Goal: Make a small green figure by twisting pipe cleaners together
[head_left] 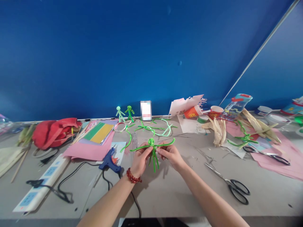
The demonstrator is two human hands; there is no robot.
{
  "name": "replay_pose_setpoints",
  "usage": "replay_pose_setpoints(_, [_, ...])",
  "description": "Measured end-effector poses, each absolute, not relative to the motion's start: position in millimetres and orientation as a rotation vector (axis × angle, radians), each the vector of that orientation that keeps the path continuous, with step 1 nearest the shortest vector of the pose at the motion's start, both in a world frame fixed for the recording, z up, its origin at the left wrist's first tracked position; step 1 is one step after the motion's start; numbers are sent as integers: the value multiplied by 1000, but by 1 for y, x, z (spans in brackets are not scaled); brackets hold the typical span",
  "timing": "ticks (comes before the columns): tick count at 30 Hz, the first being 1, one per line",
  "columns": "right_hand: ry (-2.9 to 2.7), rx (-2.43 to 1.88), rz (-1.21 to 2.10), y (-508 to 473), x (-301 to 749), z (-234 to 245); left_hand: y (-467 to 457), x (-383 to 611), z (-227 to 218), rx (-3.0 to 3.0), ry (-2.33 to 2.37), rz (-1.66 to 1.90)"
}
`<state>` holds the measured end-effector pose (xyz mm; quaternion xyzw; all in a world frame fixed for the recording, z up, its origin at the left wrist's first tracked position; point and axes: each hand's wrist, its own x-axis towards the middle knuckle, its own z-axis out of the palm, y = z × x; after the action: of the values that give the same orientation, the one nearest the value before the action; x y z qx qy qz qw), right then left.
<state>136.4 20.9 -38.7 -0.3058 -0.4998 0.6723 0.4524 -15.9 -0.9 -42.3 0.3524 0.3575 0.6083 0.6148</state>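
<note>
Between my hands, above the table, is a green pipe-cleaner figure point(151, 142) with a round coiled head, two long arms spread sideways and several strands hanging down. My left hand point(141, 159) pinches it just below the head from the left. The fingers of my right hand point(170, 155) are closed on its right side, near the base of the arm. Two finished-looking pipe-cleaner figures, one pale green point(120, 114) and one darker green point(129, 113), stand upright by the wall. Loose green pipe cleaners point(163, 128) lie behind my hands.
On the left are a blue glue gun point(110, 161), a white power strip point(44, 183), pink paper point(88, 150) and a red cloth bag point(55, 132). Black-handled scissors point(233, 184) lie at the right. A phone point(146, 111) leans against the wall near an orange paper cup point(193, 111).
</note>
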Motion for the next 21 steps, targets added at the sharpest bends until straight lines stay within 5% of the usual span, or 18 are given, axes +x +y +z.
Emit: replay_pose_setpoints(21, [-1158,-743,1675,23,138,-44,-4,-15,-36,756,858,1377])
